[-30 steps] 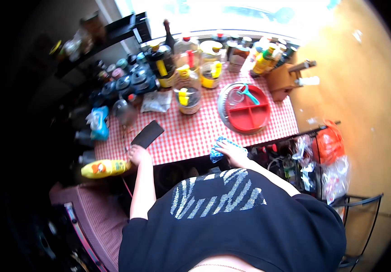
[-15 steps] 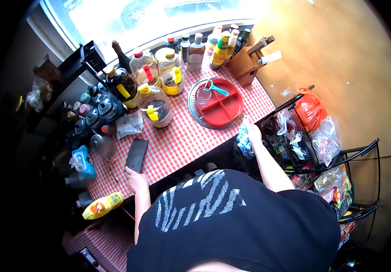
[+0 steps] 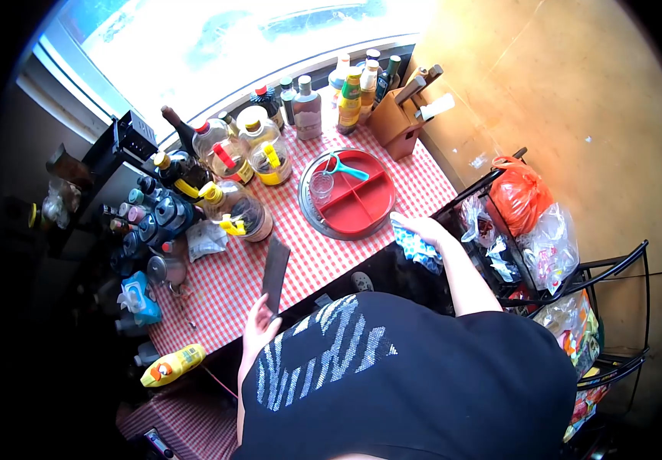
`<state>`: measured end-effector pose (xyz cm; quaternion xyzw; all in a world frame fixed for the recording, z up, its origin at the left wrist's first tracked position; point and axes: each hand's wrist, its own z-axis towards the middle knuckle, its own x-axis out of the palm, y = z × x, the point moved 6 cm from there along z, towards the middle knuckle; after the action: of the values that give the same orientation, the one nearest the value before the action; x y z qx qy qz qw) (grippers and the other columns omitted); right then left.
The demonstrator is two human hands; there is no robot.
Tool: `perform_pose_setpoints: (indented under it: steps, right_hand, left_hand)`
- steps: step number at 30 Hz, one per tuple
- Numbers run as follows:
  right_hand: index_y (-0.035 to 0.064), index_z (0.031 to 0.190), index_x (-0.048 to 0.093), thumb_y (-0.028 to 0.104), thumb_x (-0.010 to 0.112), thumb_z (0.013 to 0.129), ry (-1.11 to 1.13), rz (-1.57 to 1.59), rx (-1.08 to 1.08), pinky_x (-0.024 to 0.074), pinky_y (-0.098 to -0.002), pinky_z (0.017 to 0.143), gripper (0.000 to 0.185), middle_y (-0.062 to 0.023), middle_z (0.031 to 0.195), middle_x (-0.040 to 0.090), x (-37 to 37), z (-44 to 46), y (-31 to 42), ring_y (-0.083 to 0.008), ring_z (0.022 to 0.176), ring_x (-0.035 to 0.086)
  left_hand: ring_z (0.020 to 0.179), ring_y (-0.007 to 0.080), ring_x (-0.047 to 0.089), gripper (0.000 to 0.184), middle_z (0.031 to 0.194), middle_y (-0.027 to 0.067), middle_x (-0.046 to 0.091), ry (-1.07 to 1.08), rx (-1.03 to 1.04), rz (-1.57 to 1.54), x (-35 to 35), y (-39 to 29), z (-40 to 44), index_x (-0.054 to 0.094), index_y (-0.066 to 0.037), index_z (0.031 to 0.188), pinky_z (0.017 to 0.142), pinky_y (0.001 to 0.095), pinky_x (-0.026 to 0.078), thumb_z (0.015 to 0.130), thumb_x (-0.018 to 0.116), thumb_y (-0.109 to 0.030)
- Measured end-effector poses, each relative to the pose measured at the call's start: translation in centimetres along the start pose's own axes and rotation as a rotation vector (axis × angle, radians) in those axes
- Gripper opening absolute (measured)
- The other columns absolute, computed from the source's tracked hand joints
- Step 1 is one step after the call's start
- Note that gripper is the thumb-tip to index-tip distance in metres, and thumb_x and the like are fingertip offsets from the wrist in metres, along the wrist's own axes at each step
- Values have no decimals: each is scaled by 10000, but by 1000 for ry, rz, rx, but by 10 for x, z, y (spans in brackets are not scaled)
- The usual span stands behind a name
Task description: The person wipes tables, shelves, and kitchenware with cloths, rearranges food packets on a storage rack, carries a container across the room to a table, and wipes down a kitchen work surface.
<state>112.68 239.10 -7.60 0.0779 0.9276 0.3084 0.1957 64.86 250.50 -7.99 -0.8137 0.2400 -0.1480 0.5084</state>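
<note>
My left hand [image 3: 260,328], at the table's front edge, is closed around the handle end of a cleaver [image 3: 275,274]. Its broad dark blade points up and away from me over the checked cloth, turned partly on edge. In my right hand [image 3: 430,228] is a crumpled blue-and-white cloth [image 3: 415,245], hanging over the table's front right edge. Between the hands and farther back sits a red divided tray [image 3: 361,211] on a round grey base. A turquoise-handled peeler [image 3: 350,170] and a small clear glass [image 3: 321,186] rest on the tray.
A knife block [image 3: 396,126] stands at the back right, beside several bottles [image 3: 348,100]. Large jugs with yellow caps [image 3: 239,211] line the left. A yellow bottle [image 3: 174,366] lies at the front left corner. A black rack [image 3: 614,261] with bags [image 3: 522,195] borders the right.
The cleaver has swung right and tilted from face-up toward its edge as my left hand moved right and nearer to me. My right hand and cloth have shifted slightly; the view has moved too.
</note>
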Motion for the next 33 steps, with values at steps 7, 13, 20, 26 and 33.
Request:
perform_pose_setpoints:
  steps: [7,13,20,26,33]
  right_hand:
    - [38,1153,710,660,652,834,94,-210,-87,488,-335,932,701,-109,1086,719,1,20,-40,-186,1007,656]
    - [49,1066,724,570,631,888,127,-328,-123,503,-346,842,558,-114,958,722,-16,11,-72,-215,889,663]
    - [30,1052,722,454,688,906,108,-69,-224,508,-291,781,450,-61,886,713,-39,8,-112,-125,814,641]
    - [25,1098,699,445,689,908,51,-27,-243,512,-302,825,461,-73,948,711,-56,10,-122,-138,882,649]
    - [56,1397,421,331,633,944,-600,126,-347,470,-416,975,570,-218,1235,605,-105,46,-78,-351,1141,610]
  left_hand:
    - [985,75,527,774,1022,-11,497,456,176,-160,177,-73,109,258,-120,1565,943,254,451,905,643,7]
    - [753,52,534,800,858,-18,524,-8,124,10,286,-65,190,250,-134,1569,679,198,477,891,650,4]
    - [913,222,605,798,1027,159,557,-256,127,330,340,-84,223,262,-134,1564,826,310,519,866,604,45]
    - [1001,291,605,711,1160,215,529,-336,48,258,362,-50,252,320,-70,1531,880,341,503,870,534,85]
    - [1184,306,572,769,1355,233,517,-227,154,397,358,-53,242,353,-3,1493,1018,359,455,790,665,-12]
